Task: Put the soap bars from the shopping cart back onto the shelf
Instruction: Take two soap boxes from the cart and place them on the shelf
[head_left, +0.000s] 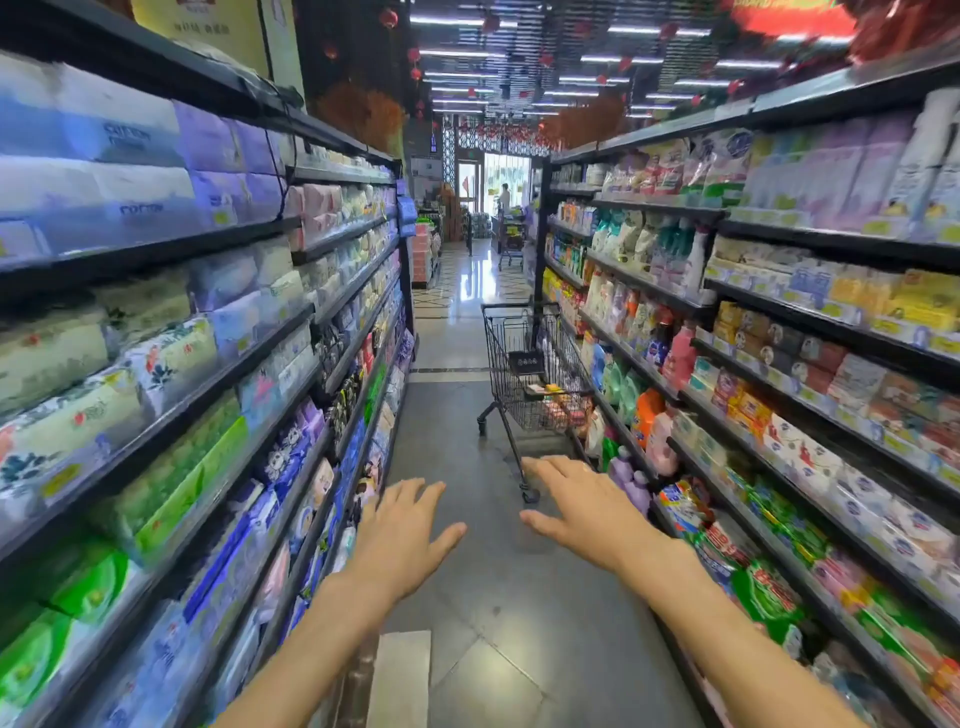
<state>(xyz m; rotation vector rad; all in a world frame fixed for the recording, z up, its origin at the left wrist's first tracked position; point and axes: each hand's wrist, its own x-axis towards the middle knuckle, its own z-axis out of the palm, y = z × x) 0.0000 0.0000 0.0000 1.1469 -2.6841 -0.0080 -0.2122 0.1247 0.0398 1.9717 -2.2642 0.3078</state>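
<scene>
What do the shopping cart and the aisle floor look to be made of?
Shopping cart: dark-coated metal wire, judging by its thin grid bars and tubular legs. Aisle floor: grey stone or ceramic tile, with visible joints; farther along it looks polished, mirroring the doorway light.

A narrow supermarket aisle with a grey tiled floor (498, 597), black shelving on the left (156, 431) stacked with tissue packs (171, 364), strip ceiling lights (457, 21), and a bright doorway (506, 179) far ahead.
</scene>
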